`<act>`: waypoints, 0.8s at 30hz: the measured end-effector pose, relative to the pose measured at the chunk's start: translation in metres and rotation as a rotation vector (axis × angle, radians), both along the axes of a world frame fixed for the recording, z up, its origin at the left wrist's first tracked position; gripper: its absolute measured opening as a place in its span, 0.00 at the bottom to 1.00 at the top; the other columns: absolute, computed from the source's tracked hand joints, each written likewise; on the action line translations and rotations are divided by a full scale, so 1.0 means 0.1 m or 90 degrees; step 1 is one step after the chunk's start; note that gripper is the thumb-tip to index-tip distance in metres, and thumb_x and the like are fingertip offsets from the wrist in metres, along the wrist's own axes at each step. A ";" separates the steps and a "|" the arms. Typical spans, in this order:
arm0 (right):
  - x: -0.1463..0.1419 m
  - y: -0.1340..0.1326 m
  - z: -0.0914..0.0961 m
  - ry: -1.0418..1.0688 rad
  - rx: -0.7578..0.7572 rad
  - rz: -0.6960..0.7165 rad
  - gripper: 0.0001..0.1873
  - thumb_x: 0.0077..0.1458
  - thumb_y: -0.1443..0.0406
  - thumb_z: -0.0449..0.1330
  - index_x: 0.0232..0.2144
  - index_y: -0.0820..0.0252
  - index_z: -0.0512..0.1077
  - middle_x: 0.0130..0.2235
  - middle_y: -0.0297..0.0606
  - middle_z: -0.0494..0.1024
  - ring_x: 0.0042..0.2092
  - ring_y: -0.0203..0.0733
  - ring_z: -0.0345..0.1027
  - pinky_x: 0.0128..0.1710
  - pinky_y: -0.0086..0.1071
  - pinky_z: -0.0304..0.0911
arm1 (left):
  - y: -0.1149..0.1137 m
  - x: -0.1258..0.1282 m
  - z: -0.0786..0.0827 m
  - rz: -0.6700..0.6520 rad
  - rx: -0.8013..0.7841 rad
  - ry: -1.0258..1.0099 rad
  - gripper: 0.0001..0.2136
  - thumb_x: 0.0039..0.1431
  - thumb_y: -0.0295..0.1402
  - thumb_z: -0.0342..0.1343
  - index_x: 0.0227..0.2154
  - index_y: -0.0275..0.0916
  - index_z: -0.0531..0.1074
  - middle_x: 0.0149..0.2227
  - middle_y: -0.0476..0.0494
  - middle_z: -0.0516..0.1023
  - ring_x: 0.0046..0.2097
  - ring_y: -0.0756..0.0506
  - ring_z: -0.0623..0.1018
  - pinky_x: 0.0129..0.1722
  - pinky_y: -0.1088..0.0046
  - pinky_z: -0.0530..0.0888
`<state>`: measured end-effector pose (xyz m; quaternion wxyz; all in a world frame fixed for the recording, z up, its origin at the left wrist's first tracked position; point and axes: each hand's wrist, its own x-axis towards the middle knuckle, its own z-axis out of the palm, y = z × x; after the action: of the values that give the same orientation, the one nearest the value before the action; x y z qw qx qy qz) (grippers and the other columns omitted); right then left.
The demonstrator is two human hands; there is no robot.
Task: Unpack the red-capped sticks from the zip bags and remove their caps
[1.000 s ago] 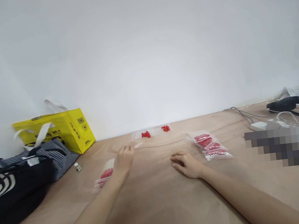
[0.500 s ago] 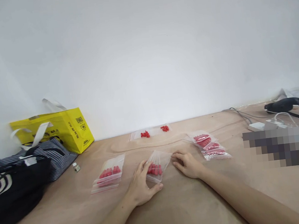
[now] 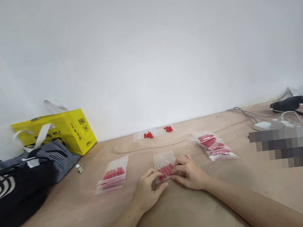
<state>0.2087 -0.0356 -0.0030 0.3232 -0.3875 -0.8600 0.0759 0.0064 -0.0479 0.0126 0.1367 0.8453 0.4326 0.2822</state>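
A small clear zip bag [image 3: 162, 159] lies in front of me, with several thin pale sticks fanned inside it, their red ends [image 3: 166, 169] toward me. My left hand [image 3: 148, 188] is closed at the bag's lower left corner, thumb below and fingers on the edge. At the lower right corner, my right hand [image 3: 189, 173] pinches the same edge between thumb and fingers. To the left rests a stack of similar zip bags [image 3: 111, 174] with red pieces. Another overlapping pile of such bags [image 3: 212, 146] lies on the right.
Near the wall, loose red pieces [image 3: 148, 135] lie on a clear bag [image 3: 159, 130]. A yellow shopping bag [image 3: 81, 130], a striped bag [image 3: 63, 156] and a black bag [image 3: 18, 194] stand left, beside a tiny bottle [image 3: 79, 168]. Power strips [image 3: 262, 126] and cables occupy the right.
The zip bag has turned straighter, its red ends now toward me. My right hand has moved in from beside the bag onto its lower right corner; my left fingers have shifted to its lower left corner.
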 end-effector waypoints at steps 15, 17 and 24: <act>-0.01 0.01 -0.01 -0.037 0.002 0.002 0.11 0.54 0.64 0.50 0.26 0.57 0.70 0.27 0.34 0.71 0.33 0.36 0.61 0.37 0.33 0.49 | 0.08 0.08 -0.03 -0.062 0.013 -0.002 0.11 0.57 0.30 0.44 0.26 0.38 0.71 0.30 0.47 0.69 0.34 0.51 0.70 0.36 0.76 0.67; -0.01 0.02 -0.02 -0.035 -0.007 0.002 0.11 0.54 0.64 0.49 0.25 0.57 0.70 0.26 0.33 0.71 0.32 0.35 0.62 0.37 0.33 0.49 | 0.09 0.09 -0.03 -0.042 -0.006 -0.011 0.11 0.56 0.29 0.46 0.24 0.38 0.72 0.28 0.47 0.69 0.33 0.50 0.70 0.35 0.76 0.67; -0.02 0.06 -0.07 0.021 -0.066 0.009 0.08 0.49 0.61 0.56 0.23 0.56 0.72 0.26 0.31 0.73 0.33 0.36 0.64 0.40 0.34 0.49 | 0.11 0.15 -0.06 0.019 -0.069 -0.069 0.06 0.47 0.25 0.53 0.20 0.39 0.73 0.24 0.50 0.67 0.30 0.51 0.70 0.31 0.76 0.66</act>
<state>0.2064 -0.0299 -0.0098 0.3166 -0.3963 -0.8521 0.1289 0.0210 -0.0373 0.0070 0.2015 0.8134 0.4520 0.3057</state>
